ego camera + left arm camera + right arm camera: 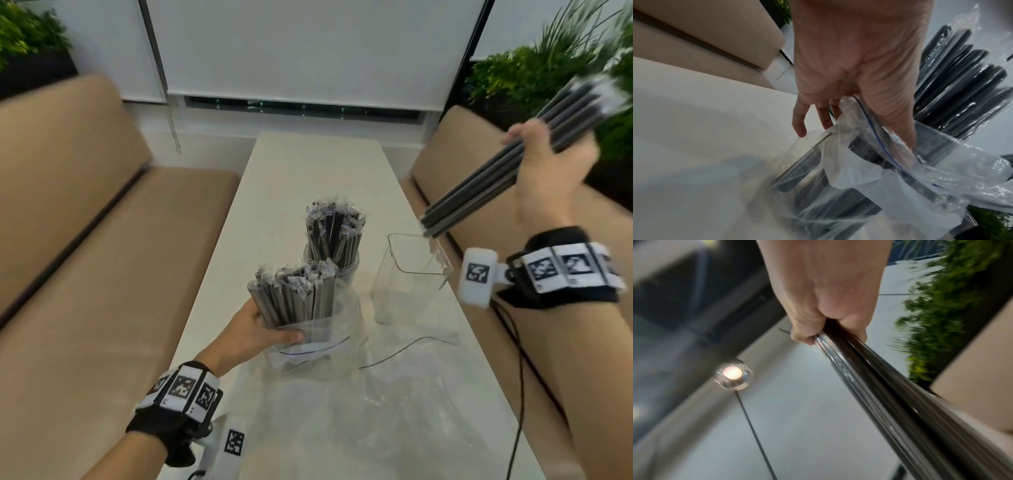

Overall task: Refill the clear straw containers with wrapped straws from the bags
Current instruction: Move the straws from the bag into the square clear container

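Right hand (548, 168) raised high, fist closed round a bunch (507, 164) of dark wrapped straws near mid-length. Bunch slanted, lower ends hanging just above the open rim of the empty square container (412, 274), upper ends past the knuckles and blurred. From the right wrist, fingers (803, 335) wrapped tight, straws running down and away from the fist.

Left hand (253, 332) low, clasping the bag (308, 342) with thumb in front and fingers behind, straws (294, 294) standing up out of the clasp. From the left wrist, thumb pressed on the plastic, little finger (799, 120) loose. Beyond that clasp, a round jar (346, 265) packed with straws; to its right, the square container. All on the table (308, 161).
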The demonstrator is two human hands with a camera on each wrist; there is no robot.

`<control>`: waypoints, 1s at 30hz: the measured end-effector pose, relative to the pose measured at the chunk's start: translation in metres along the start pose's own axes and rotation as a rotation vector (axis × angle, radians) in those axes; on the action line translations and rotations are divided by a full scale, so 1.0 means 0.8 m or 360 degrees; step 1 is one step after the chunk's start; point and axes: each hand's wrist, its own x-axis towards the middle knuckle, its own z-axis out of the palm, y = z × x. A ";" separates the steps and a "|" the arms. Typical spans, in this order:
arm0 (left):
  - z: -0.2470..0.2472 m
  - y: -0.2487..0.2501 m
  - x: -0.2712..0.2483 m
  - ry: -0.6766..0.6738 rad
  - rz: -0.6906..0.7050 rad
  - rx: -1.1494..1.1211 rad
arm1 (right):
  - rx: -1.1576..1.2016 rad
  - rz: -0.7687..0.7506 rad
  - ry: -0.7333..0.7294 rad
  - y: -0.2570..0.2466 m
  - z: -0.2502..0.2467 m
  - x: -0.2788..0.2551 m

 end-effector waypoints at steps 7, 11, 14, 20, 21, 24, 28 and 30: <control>-0.005 -0.015 0.005 0.0043 -0.0081 0.0002 | -0.0491 0.0691 -0.0187 0.149 -0.019 -0.040; -0.004 -0.014 0.004 0.0021 -0.0083 -0.0028 | -0.0625 0.0883 -0.0334 0.170 -0.019 -0.050; -0.001 -0.012 0.002 0.0007 -0.0077 -0.0053 | -0.0665 0.0931 -0.0416 0.173 -0.022 -0.052; -0.002 -0.009 -0.001 0.0019 -0.0072 -0.0092 | -0.1073 0.0727 -0.0576 0.133 -0.034 -0.039; -0.002 -0.008 -0.001 0.0018 -0.0078 -0.0084 | -0.1203 0.0547 -0.0465 0.111 -0.034 -0.039; 0.000 -0.005 -0.002 -0.0001 -0.0088 -0.0066 | -0.1046 0.0028 -0.0283 0.042 -0.016 -0.070; 0.000 -0.002 0.000 -0.0003 -0.0081 -0.0075 | -0.0411 0.0432 -0.1006 0.027 0.023 -0.178; -0.001 -0.001 0.001 -0.0012 -0.0074 -0.0072 | -0.0568 0.0606 -0.1364 0.048 0.044 -0.230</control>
